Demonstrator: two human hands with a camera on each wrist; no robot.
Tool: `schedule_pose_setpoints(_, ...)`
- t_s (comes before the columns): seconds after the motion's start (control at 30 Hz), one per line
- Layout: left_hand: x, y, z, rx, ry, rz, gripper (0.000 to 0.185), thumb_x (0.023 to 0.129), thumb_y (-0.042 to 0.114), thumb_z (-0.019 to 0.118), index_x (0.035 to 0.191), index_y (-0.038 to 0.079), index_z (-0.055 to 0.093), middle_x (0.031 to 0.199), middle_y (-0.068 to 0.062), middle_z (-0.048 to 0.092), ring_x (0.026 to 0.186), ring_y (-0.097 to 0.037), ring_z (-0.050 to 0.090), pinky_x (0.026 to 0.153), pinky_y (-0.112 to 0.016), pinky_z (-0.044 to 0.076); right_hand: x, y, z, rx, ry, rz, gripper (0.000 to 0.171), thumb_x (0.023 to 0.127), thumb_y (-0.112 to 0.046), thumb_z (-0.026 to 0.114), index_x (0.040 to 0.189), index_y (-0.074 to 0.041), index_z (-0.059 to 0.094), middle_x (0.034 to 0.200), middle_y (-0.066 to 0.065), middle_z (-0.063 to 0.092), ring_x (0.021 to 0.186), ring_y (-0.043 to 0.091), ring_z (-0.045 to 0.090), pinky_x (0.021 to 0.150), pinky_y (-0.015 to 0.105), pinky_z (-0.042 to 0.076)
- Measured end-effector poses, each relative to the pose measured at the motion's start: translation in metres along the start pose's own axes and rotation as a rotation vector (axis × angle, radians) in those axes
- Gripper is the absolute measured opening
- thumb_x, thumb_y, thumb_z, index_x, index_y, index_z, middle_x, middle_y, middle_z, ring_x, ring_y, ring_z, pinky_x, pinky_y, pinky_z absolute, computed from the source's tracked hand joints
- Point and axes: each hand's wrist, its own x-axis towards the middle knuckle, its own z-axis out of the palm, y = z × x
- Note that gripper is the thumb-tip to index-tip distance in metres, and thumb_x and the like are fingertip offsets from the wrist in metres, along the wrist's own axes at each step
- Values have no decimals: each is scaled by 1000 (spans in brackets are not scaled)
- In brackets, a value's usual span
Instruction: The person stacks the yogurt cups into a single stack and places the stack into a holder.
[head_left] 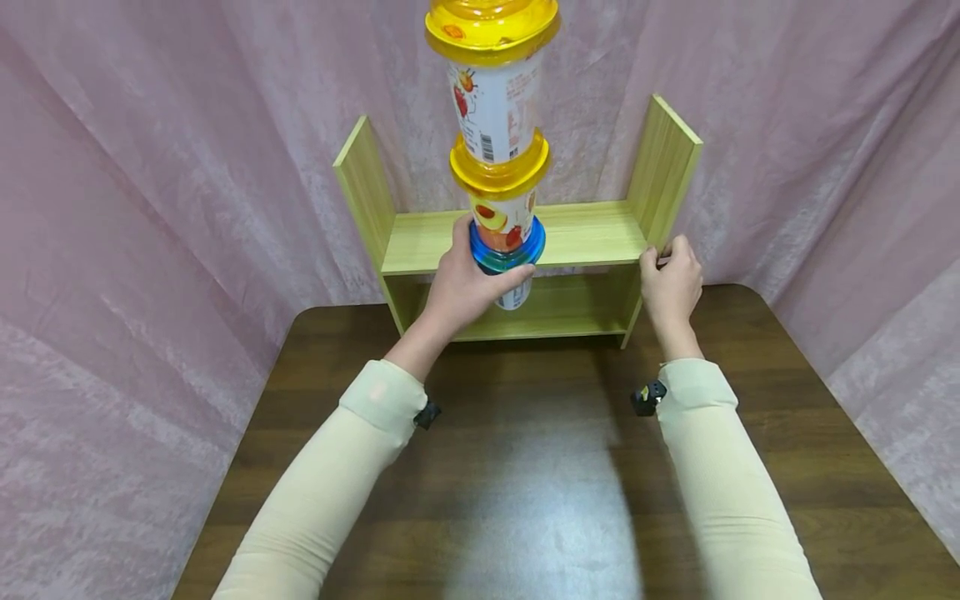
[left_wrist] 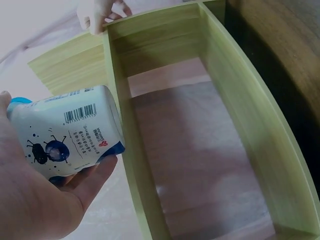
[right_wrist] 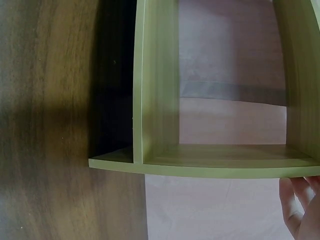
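Note:
My left hand (head_left: 468, 287) grips the lowest cup (head_left: 516, 293) of an upright stack of three. That cup is white with blue bug prints (left_wrist: 70, 132) and a blue lid (head_left: 513, 250). Above it stand a fruit-printed cup (head_left: 504, 212) and a taller top cup (head_left: 495, 100), both with yellow lids. The stack hangs in front of the green wooden shelf (head_left: 577, 233), level with its upper board. My right hand (head_left: 670, 279) holds the front edge of the shelf's right side panel, fingers curled round it. The right wrist view shows only its fingertips (right_wrist: 302, 205).
The shelf stands at the back of a dark wooden table (head_left: 525, 467), with an upper board and a lower compartment (left_wrist: 200, 165). Pink cloth (head_left: 150, 208) hangs behind and on both sides. Cream sleeves cover both forearms.

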Motion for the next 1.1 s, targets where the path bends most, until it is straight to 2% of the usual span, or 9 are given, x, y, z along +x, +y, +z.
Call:
schedule_pose_setpoints(0.2, 4, 2, -3, 10, 4, -4, 93, 72, 58, 74, 141, 25, 22, 125, 5, 53, 108, -8, 54, 89, -32, 48, -1, 1, 0, -2, -7, 2, 28, 92, -30, 49, 84, -3, 46, 81, 11, 51, 78, 39, 55, 63, 50, 37)
schedule_pose_setpoints(0.37, 7, 1, -4, -2, 11, -30, 94, 70, 59, 75, 141, 26, 23, 124, 5, 53, 106, -8, 55, 88, -33, 49, -1, 1, 1, -1, -2, 6, 27, 92, -30, 50, 84, -4, 46, 81, 12, 52, 80, 41, 56, 64, 53, 39)
schedule_pose_setpoints(0.6, 11, -3, -7, -17, 14, -62, 96, 69, 61, 74, 143, 29, 21, 127, 5, 53, 109, -10, 55, 88, -36, 49, -1, 3, 6, -5, 12, -3, 28, 92, -29, 51, 83, -4, 47, 79, 11, 51, 75, 40, 55, 62, 51, 39)
schedule_pose_setpoints(1.1, 20, -2, -11, 8, 12, -57, 97, 69, 63, 73, 143, 28, 22, 126, 5, 53, 108, -10, 55, 88, -36, 48, 0, 3, 7, -7, 6, -10, 27, 91, -30, 51, 83, -4, 47, 78, 11, 50, 76, 40, 55, 62, 52, 39)
